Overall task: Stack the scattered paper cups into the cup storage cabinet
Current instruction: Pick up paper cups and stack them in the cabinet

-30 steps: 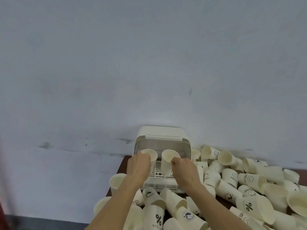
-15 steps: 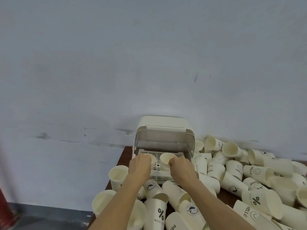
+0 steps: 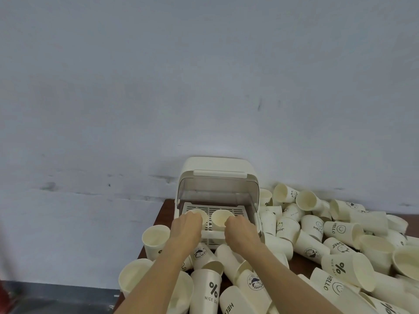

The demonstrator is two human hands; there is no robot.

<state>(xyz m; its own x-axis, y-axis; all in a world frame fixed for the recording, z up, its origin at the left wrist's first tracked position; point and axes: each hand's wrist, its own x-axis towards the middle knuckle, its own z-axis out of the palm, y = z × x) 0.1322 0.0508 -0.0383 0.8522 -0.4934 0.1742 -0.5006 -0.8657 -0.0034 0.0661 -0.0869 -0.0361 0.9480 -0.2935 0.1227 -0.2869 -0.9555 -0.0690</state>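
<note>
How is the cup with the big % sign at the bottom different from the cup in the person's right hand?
The % cup lies loose in the pile on the table, and no hand touches it; the held cup sits at the cabinet's slotted tray, gripped by the right hand. The % cup shows black print reading NICE DA; the held cup shows mostly its plain inside. Both are cream paper cups.

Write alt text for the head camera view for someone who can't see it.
Two bare hands each set an upright paper cup on the slatted tray of an open cream cup storage cabinet: the left hand holds the left cup, the right hand the right cup. Many more scattered cups cover the brown table against a grey wall.
</note>
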